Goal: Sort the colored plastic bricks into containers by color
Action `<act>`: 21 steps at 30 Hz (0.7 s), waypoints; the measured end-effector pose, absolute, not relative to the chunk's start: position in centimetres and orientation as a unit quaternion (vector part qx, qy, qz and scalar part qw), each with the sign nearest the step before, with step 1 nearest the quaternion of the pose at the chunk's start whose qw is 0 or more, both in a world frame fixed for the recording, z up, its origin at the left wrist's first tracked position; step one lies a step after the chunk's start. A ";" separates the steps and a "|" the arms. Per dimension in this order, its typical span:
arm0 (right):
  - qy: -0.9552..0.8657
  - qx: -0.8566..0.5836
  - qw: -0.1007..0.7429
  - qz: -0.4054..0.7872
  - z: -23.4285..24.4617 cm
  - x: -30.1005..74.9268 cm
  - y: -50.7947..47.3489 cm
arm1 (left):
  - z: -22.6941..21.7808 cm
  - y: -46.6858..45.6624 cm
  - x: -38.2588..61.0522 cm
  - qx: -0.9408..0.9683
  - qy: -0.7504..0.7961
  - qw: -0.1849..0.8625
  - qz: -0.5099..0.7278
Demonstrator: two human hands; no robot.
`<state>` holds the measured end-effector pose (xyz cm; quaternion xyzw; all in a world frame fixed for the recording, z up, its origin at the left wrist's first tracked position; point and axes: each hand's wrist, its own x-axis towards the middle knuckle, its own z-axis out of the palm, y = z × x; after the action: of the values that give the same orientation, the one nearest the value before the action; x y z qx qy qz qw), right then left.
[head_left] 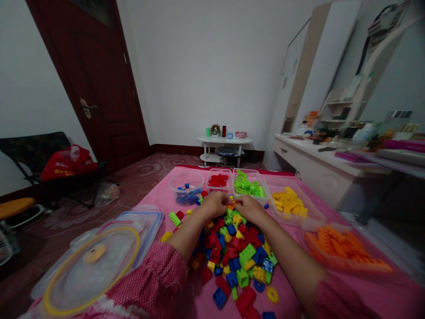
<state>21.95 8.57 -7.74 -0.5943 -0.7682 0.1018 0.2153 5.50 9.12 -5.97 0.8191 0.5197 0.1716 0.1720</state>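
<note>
Reaching two-handed over a heap of bricks [246, 253]

Can make out yellowish print on the red plastic bag [68, 163] slumped on the folding chair [36, 144], though too blurred to read. Faces, along the far side of the pink cloth [199, 301], a round clear tub [195, 179] of blue pieces, then see-through boxes: red box [219, 189], green box [257, 176], yellow box [312, 208], and, nearer at right, orange box [338, 262]. Finds the left side crowded by stacked lids [151, 230], topped by a round lid [79, 274] with yellow rim and knob, just beside the patterned pink sleeve [156, 279]. Holds left hand [216, 204] and right hand [247, 207] close together at the heap's far edge, with fingers curled inward about a small orange brick [230, 206]; cannot tell which fingertips actually grip it. Shows glossy, studded plastic below, plus a flat blue ring [255, 285] and yellow ring [268, 294] nearer.
</note>
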 end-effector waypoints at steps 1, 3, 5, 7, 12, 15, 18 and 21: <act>-0.765 -0.595 0.217 0.113 -7.7 22.0 8.5 | -6.0 8.9 5.4 0.819 0.518 0.174 0.177; -0.755 -0.600 0.227 0.135 -7.8 22.2 8.1 | -6.2 8.3 5.3 0.817 0.511 0.180 0.198; -0.749 -0.598 0.241 0.153 -8.0 22.5 7.8 | -6.4 7.7 5.3 0.814 0.499 0.190 0.227; -0.750 -0.585 0.255 0.173 -8.3 22.8 7.6 | -6.6 7.1 5.4 0.808 0.489 0.200 0.260; -0.747 -0.548 0.304 0.223 -9.2 23.6 7.4 | -6.6 6.1 5.3 0.759 0.480 0.246 0.365; -0.740 -0.531 0.329 0.247 -9.3 23.9 7.2 | -6.3 6.0 4.9 0.703 0.452 0.300 0.460; -0.743 -0.513 0.337 0.267 -9.1 24.0 6.9 | -5.7 6.0 4.3 0.606 0.433 0.372 0.554; -0.751 -0.500 0.324 0.284 -8.4 24.0 6.3 | -4.9 5.7 4.0 0.500 0.431 0.476 0.582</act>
<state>24.04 6.34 -8.45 -0.5001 -0.7514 0.2839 0.3237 4.02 5.72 -4.87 0.4997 0.4309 0.5817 0.4756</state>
